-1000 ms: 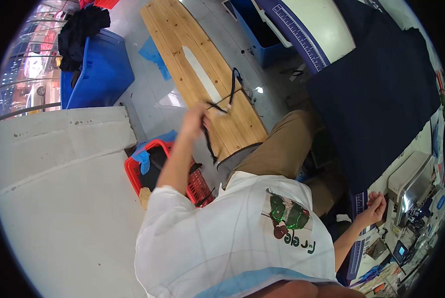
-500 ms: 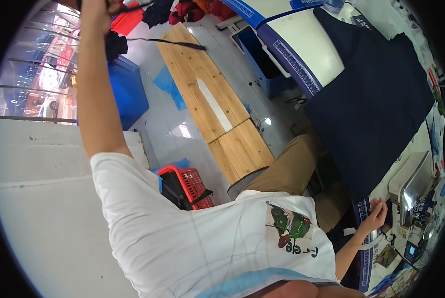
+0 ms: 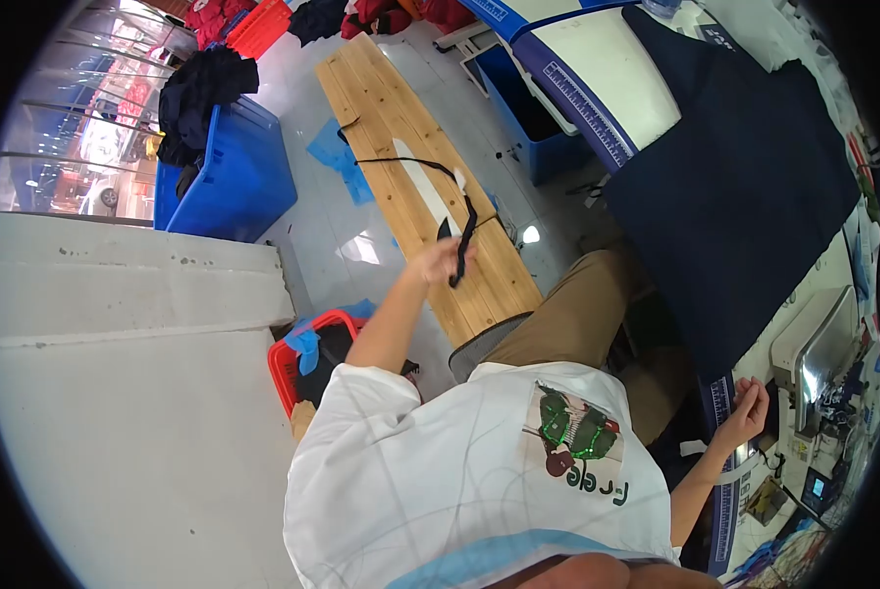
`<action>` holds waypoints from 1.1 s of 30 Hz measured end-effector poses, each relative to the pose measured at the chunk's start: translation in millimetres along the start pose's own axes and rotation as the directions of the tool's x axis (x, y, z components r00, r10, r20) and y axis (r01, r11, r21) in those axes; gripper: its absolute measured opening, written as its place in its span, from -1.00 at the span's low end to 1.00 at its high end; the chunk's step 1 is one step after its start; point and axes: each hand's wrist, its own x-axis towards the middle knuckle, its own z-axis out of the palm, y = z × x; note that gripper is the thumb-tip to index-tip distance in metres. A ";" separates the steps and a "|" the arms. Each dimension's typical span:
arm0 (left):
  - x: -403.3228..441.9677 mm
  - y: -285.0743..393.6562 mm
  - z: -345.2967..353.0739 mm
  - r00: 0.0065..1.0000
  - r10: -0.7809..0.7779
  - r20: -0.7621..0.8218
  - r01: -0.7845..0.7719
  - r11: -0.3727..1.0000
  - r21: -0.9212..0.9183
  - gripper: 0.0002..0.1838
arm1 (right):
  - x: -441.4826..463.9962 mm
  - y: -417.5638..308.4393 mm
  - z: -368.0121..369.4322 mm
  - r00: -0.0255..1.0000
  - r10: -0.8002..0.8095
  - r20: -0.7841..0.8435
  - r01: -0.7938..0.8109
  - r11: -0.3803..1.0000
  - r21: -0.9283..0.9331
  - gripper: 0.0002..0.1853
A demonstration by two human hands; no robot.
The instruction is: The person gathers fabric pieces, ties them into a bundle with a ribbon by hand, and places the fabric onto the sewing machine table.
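My left hand (image 3: pixel 442 261) is closed around a narrow black strap (image 3: pixel 467 221), above the wooden bench. The strap's thin end trails across the bench toward its far left edge. On the right, my right hand (image 3: pixel 746 416) rests by the table edge with its fingers curled together; whether anything is between them is hidden. Just beyond it lies the lower corner of a dark navy cloth (image 3: pixel 739 211), cut somewhat like an apron. This cloth is spread over the table and hangs over its near edge. A sewing machine (image 3: pixel 815 344) stands beside my right hand.
The wooden bench (image 3: pixel 381 108) carries a long white strip (image 3: pixel 422 187). To its left stands a blue bin (image 3: pixel 248 172) heaped with dark cloth (image 3: pixel 199 98). A red basket (image 3: pixel 283 373) sits by my left side. Another blue bin (image 3: pixel 523 123) is under the table, whose edge bears a ruler (image 3: pixel 589 110).
My left hand has swung down and to the right from the upper left, bringing the black strap over the bench. My right hand has hardly moved. The navy cloth stays in place.
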 end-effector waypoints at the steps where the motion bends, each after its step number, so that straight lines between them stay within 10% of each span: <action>1: 2.2 -22.3 -13.7 0.998 -0.015 -0.066 0.019 0.998 0.059 -0.67 | -0.5 0.3 -0.5 1.000 0.002 0.000 -0.002 1.000 0.010 -0.79; 8: -14.3 -119.6 18.6 0.827 0.333 -0.453 0.124 0.678 0.725 -0.45 | -1.0 0.1 -0.3 0.999 -0.031 0.036 0.029 0.998 0.050 -0.82; 11: -2.9 -160.5 14.7 0.690 0.697 -0.195 0.212 0.062 0.975 -0.47 | -1.6 -1.2 -0.2 0.997 -0.054 0.054 0.051 0.997 0.055 -0.82; 15: -15.6 -175.5 38.6 0.734 0.676 -0.074 0.420 -0.365 0.831 -0.63 | -4.4 -4.9 -0.9 0.997 -0.043 0.070 0.041 0.998 0.039 -0.83; 18: -24.7 -173.2 39.2 0.824 0.524 0.215 0.295 -0.721 0.627 -0.70 | -4.9 -3.2 -0.7 0.994 -0.071 0.081 0.059 0.989 0.137 -0.83; 21: -37.8 -176.9 60.9 0.761 0.610 -0.222 0.393 -0.162 0.905 -0.67 | -6.3 -8.0 0.9 0.994 -0.086 0.065 0.072 0.979 0.192 -0.84; 24: -38.2 -185.9 30.6 0.761 0.567 -0.315 0.400 -0.029 0.916 -0.66 | -5.5 -12.0 -0.7 0.997 -0.050 0.065 0.031 0.965 0.259 -0.84; 28: -42.5 -205.4 -6.9 0.943 0.292 -0.161 0.226 -0.202 0.953 -0.68 | -5.4 -12.6 -6.2 0.992 -0.041 0.122 -0.006 0.932 0.362 -0.85; 33: -33.1 -231.7 4.7 0.889 0.339 -0.309 0.379 -0.164 0.911 -0.65 | -3.7 -12.9 -15.9 0.965 -0.012 0.262 -0.094 0.917 0.387 -0.86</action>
